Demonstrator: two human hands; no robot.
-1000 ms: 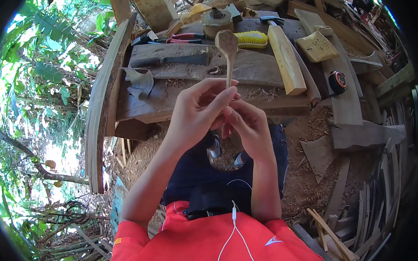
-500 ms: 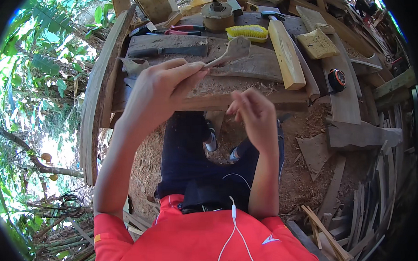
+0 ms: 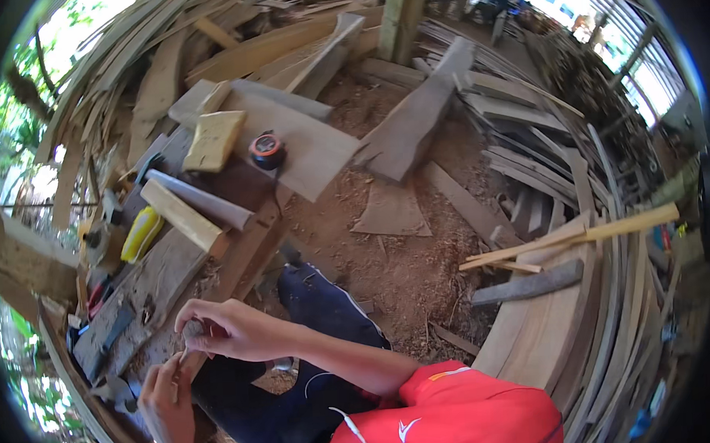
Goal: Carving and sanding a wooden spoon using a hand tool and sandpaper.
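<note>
A small carved wooden spoon (image 3: 193, 329) is between my hands over the near edge of the workbench (image 3: 164, 289). My left hand (image 3: 166, 392) pinches its thin handle from below. The fingers of my right hand (image 3: 245, 329) close round its bowl end, partly covering it. On the bench beyond my hands lies a dark flat blade with a handle (image 3: 116, 335). Nearby are a pale squared wooden block (image 3: 182, 215) and a yellow bristle brush (image 3: 142, 233).
A tape measure (image 3: 267, 149) and a yellowish block (image 3: 214, 140) rest at the bench's right end. A broad dark plank (image 3: 418, 116) leans over the dirt floor (image 3: 372, 244), which is strewn with shavings. Stacked boards (image 3: 533, 317) line the right side.
The view has swung to the right, bringing the wood stacks in. My right hand, which was apart from the spoon, now grips its bowl end; my left hand still holds the handle.
</note>
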